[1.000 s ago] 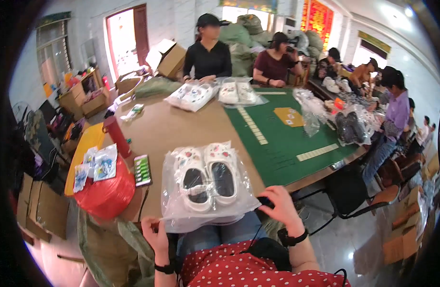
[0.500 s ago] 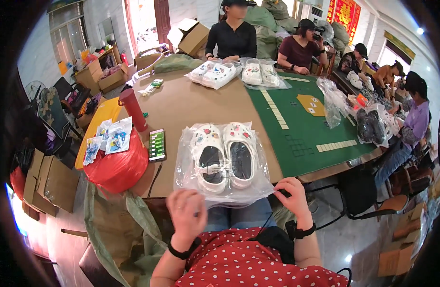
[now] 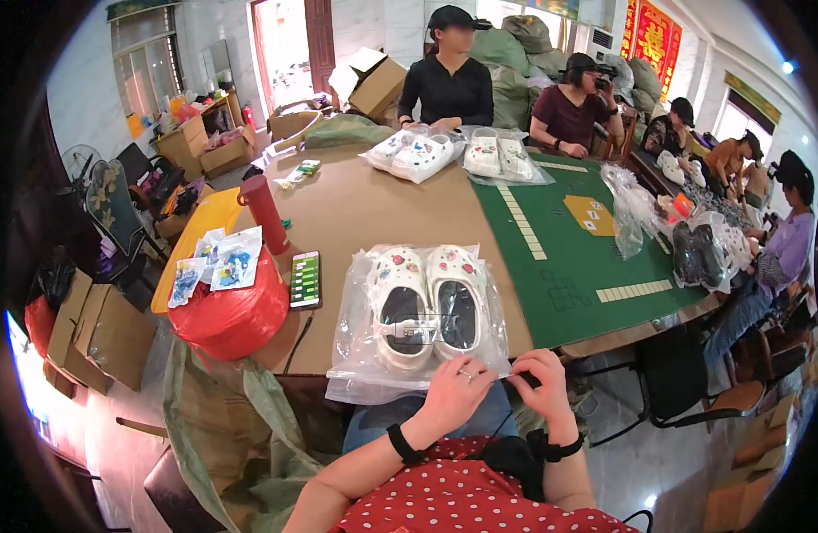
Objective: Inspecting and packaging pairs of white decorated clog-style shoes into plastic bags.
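A pair of white clogs (image 3: 409,306) with colourful charms lies side by side in a clear plastic bag (image 3: 348,345) at the table's near edge. The bag's open-looking lower end hangs slightly over that edge, toward my lap. My left hand (image 3: 458,391), wearing a ring and a black wristband, reaches across to the bag's near right part, fingers closed on its edge. Beside it my right hand (image 3: 538,382) is closed in a pinch at the bag's near right corner. The exact fingertip hold is partly hidden.
Left of the bag lie a phone (image 3: 306,281), a red plastic-wrapped roll (image 3: 227,315) topped with small packets (image 3: 237,258), and a red flask (image 3: 263,213). Two bagged clog pairs (image 3: 416,153) (image 3: 498,155) sit at the far side. A green mat (image 3: 551,266) covers the right. Several people sit around.
My left hand has moved right, from the bag's near left side to beside my right hand. The right hand stays at the corner. The view has shifted slightly.
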`<state>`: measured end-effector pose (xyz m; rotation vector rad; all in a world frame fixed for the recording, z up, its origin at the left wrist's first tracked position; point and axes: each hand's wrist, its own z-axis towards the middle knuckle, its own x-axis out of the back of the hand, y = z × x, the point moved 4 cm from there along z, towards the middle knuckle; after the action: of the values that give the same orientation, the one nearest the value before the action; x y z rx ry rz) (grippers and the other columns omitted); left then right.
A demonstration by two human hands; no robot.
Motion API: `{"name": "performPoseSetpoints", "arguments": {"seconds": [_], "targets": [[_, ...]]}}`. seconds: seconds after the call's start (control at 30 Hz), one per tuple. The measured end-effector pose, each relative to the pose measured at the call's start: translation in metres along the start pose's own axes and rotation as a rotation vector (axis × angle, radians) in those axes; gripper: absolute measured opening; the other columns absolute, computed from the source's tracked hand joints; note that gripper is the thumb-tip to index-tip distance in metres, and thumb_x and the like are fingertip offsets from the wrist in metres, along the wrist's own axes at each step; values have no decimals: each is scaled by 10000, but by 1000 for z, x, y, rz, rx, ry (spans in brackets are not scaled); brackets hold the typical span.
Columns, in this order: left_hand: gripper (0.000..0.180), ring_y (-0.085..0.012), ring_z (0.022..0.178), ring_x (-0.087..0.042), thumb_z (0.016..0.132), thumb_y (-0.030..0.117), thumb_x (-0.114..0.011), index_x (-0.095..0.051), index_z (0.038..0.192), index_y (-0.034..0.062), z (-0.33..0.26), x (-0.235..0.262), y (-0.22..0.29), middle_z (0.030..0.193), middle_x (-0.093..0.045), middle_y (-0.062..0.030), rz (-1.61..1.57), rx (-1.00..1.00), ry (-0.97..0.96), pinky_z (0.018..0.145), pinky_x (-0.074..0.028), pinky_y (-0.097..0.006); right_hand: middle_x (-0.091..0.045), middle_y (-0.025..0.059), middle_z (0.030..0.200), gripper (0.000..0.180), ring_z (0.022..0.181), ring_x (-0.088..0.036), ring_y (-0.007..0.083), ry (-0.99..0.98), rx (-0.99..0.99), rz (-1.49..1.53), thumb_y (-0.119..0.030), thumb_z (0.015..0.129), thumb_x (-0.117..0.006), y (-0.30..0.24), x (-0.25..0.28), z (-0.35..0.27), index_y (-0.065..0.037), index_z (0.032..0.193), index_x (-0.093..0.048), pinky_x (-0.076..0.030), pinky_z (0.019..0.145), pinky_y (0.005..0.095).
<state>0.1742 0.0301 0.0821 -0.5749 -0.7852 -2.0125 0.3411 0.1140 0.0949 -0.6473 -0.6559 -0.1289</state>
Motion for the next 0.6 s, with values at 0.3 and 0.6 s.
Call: {"name": "performPoseSetpoints", "arguments": {"seconds": [0.3,0.6], "targets": [[222,-259,941,-598,730,67,-755,-685,928,139,-34,43,-30,960,-652,-9,93,139,89,815,-492,-403,-667,56,885,149,845,-621,285,79,-54,-40,-86,722,-777,5,2,-1,-89,813,-658,-455,747,390],[188,-285,929,-618,739,50,-732,-708,917,107,-75,98,-54,963,-649,-70,254,228,144,833,-473,-408,-663,60,875,144,836,-619,290,88,-94,-70,-87,740,-763,8,-2,1,-81,808,-636,-455,760,388]]}}
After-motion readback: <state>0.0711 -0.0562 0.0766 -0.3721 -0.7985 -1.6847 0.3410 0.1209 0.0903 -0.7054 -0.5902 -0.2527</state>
